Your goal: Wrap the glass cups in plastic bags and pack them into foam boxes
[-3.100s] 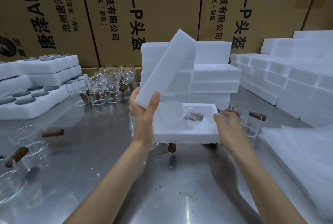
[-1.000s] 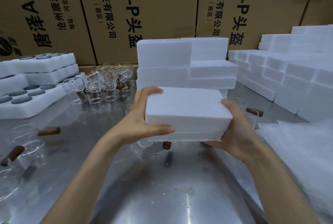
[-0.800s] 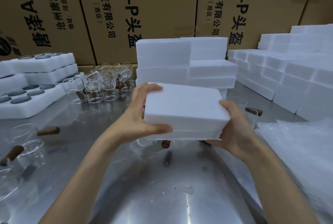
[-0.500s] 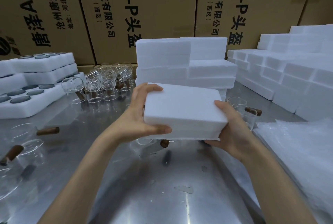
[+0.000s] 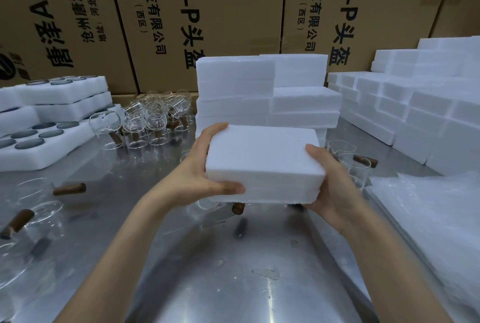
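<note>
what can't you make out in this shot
Head view only:
- Contents of the closed foam box: hidden by its lid.
- Right hand fingers: hidden under the box.
- Glass cup beneath the box: mostly covered by the box and the left hand.
- Carton print: cut off by the top edge.

I have a single wide-angle view from the head, looking forward and down over a metal table, close enough that both forearms fill the lower frame; cardboard cartons close off the far side, with edges bowed by the lens
</note>
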